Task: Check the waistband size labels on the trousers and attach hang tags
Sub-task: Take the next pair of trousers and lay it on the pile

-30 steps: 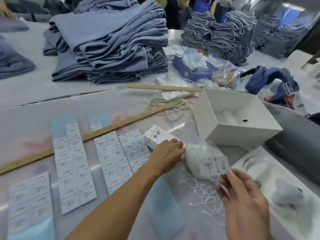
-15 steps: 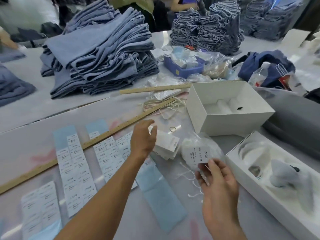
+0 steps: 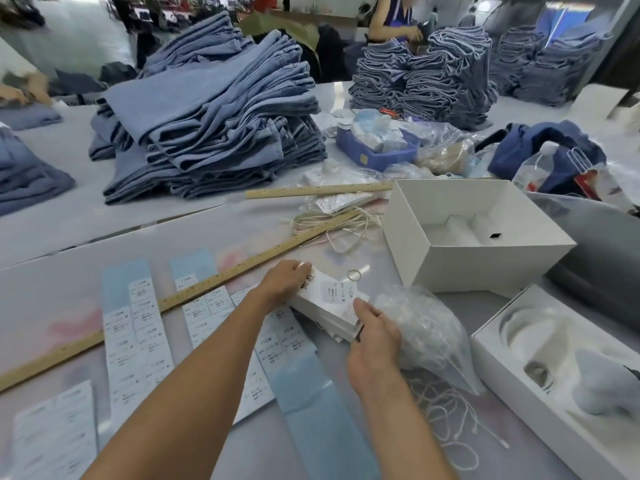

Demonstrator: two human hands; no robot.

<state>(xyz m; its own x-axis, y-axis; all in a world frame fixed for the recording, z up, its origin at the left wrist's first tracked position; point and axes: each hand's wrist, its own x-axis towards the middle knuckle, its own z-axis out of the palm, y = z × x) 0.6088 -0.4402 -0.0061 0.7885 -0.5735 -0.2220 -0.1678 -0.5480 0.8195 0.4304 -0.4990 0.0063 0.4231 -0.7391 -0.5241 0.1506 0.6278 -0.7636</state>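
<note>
1. Right now the stack of hang tags [image 3: 327, 306] lies on the desk [image 3: 207, 230] between both hands, its long axis slanting from the upper left, by the left hand, down to the lower right, by the right hand.
2. The left hand [image 3: 285, 280] grips the stack's far-left end, fingers curled over the top tag, whose handwritten marks show just beside the fingers.
3. The right hand [image 3: 375, 332] pinches the stack's near-right corner with thumb on top; a small sticker label [image 3: 346, 292] printed "1103" lies on the top tag between the two hands.
4. A clear plastic bag [image 3: 426, 327] of white strings sits right against the right hand, crowding that side of the stack; loose strings [image 3: 446, 410] trail on the desk below it.
5. Sheets of sticker labels [image 3: 138, 327] lie under and left of the left forearm, crossed by a long wooden ruler [image 3: 194, 292].
6. Beyond the hands sit a small metal ring [image 3: 354, 275], a bundle of cord [image 3: 332, 223], a second ruler [image 3: 318, 191] and an open white box [image 3: 460, 258].
7. Well beyond the left hand a pile of folded blue trousers [image 3: 214, 126] stands on the desk; another boxed tray [image 3: 554, 375] lies right of the right hand.
</note>
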